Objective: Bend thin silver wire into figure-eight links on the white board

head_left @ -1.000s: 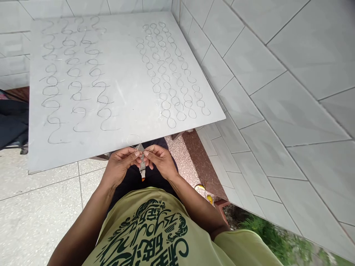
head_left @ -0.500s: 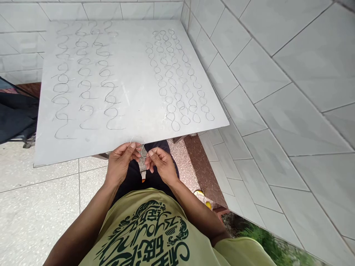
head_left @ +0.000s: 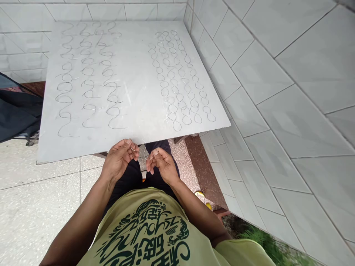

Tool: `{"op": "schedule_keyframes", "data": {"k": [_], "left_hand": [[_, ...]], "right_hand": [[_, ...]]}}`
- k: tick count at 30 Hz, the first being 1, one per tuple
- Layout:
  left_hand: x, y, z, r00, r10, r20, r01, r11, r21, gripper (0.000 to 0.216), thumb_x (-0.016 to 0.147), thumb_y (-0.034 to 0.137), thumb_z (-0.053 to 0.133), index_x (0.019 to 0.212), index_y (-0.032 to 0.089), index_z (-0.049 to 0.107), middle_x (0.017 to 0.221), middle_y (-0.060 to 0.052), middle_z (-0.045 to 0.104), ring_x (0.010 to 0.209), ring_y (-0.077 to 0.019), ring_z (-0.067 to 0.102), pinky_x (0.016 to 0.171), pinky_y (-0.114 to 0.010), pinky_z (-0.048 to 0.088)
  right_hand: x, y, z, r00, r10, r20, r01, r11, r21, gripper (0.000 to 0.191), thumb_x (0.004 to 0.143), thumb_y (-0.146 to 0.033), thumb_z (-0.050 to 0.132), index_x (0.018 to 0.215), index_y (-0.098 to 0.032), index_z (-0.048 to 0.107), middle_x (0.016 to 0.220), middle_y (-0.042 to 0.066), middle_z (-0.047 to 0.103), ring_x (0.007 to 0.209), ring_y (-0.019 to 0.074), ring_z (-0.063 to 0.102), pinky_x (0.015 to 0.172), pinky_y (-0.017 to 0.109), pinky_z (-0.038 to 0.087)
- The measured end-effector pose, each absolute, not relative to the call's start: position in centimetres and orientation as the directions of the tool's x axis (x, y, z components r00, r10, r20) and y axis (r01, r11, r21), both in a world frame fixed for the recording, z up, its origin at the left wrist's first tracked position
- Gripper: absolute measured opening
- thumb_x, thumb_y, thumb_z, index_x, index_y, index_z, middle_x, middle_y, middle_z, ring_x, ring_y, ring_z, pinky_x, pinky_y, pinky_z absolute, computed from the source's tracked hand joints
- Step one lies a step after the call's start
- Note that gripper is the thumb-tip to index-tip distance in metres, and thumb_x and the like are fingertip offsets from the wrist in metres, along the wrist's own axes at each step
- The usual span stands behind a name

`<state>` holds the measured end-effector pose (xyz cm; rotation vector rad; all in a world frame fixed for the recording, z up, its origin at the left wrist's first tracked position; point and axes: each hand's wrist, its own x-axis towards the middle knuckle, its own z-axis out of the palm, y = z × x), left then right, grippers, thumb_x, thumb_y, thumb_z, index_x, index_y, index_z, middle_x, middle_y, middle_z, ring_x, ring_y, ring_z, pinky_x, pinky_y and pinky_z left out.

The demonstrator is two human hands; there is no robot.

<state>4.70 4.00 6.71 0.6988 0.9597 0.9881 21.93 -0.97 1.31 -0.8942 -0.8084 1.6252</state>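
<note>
My left hand (head_left: 118, 159) and my right hand (head_left: 162, 162) are held close together just below the near edge of a grey board (head_left: 133, 79). Both pinch the ends of a thin bent wire (head_left: 144, 152) that curves between them. The fingers of each hand are curled shut on it. On the board lie several rows of wire bent into S-shaped loops (head_left: 177, 74) on the right and larger wavy wires (head_left: 85, 77) on the left.
A white tiled wall (head_left: 277, 74) runs along the right of the board. A dark bag (head_left: 16, 111) sits at the left on the speckled floor (head_left: 33, 207). Green plants (head_left: 263, 240) show at the lower right.
The hands have drawn slightly apart and the wire between them has opened out. A grey tool seen between the hands one second ago no longer shows. The camera has shifted a little.
</note>
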Motion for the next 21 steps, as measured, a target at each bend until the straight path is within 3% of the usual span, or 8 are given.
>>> {"op": "schedule_keyframes", "data": {"k": [14,21], "left_hand": [[3.8,5.9,7.1,0.290,0.882,-0.371,-0.263,0.446,0.855,0.031,0.086,0.038,0.079,0.073,0.015,0.064,0.068,-0.001,0.060,0.056,-0.0111,0.054,0.052,-0.024,0.045],[5.1,5.8,8.0,0.247,0.910,-0.332,-0.167,0.377,0.911,0.031,0.087,0.043,0.077,0.078,0.015,0.068,0.067,-0.002,0.063,0.057,-0.0121,0.055,0.052,-0.024,0.045]], "right_hand": [[22.3,-1.3,0.6,-0.171,0.977,-0.125,-0.485,-0.194,-0.852,0.038,0.100,-0.056,0.057,0.086,-0.021,0.060,0.070,0.001,0.070,0.053,0.0129,0.062,0.045,0.023,0.046],[22.1,-1.5,1.6,-0.172,0.977,-0.122,-0.494,-0.193,-0.848,0.035,0.101,-0.054,0.057,0.088,-0.021,0.061,0.071,0.001,0.070,0.054,0.0132,0.062,0.046,0.023,0.047]]}}
